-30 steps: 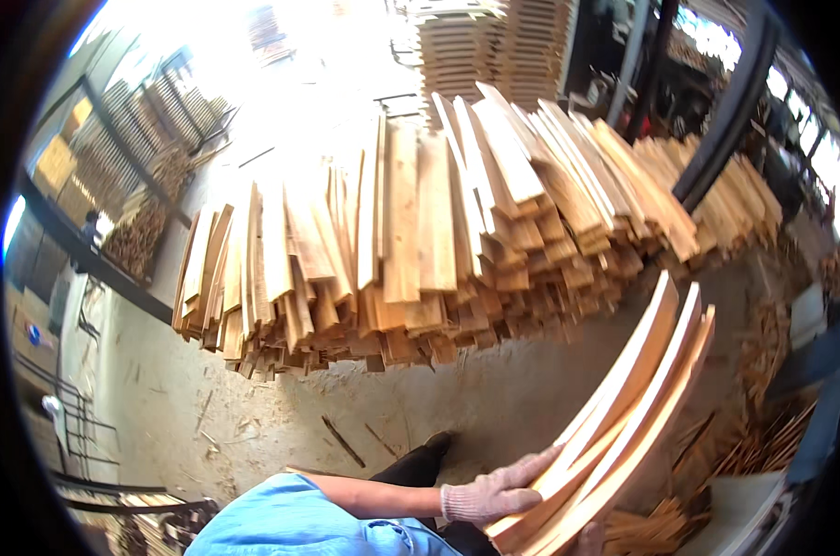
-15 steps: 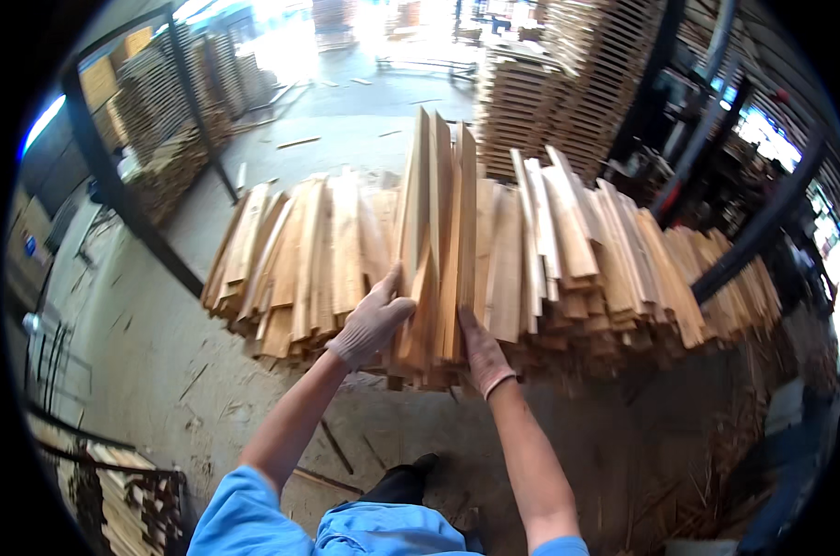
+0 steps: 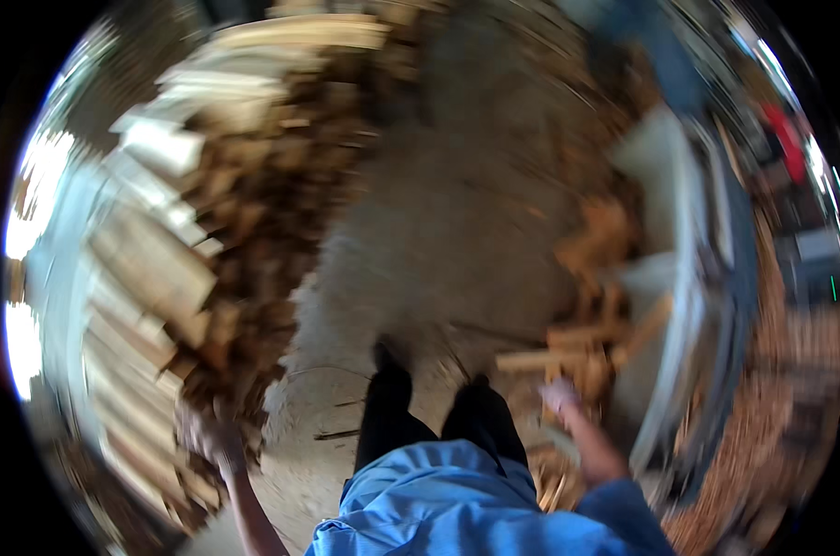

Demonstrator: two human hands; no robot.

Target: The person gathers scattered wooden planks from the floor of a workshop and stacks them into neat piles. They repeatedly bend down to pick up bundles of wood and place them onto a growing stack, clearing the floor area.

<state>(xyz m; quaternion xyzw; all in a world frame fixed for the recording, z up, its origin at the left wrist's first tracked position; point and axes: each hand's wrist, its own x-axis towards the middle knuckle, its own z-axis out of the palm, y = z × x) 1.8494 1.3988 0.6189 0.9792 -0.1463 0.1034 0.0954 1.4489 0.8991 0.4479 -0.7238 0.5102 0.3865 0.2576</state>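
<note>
Lying piled at left, boards (image 3: 156,255) meet the left hand (image 3: 211,437) at the pile's near end; right hand (image 3: 561,396) hangs by wood pieces (image 3: 568,358), loose, unstacked! Blur: can't tell either hand's finger spread or grip.

pale wooden boards (image 3: 151,255), matt and blurred, rough brown wood scraps (image 3: 603,236), matt grey floor (image 3: 438,241), soft blue cloth shirt (image 3: 457,500), dark matt cloth trousers (image 3: 388,412), 2 pale cloth gloves (image 3: 207,434), smooth metal-looking panel (image 3: 650,176)
</note>
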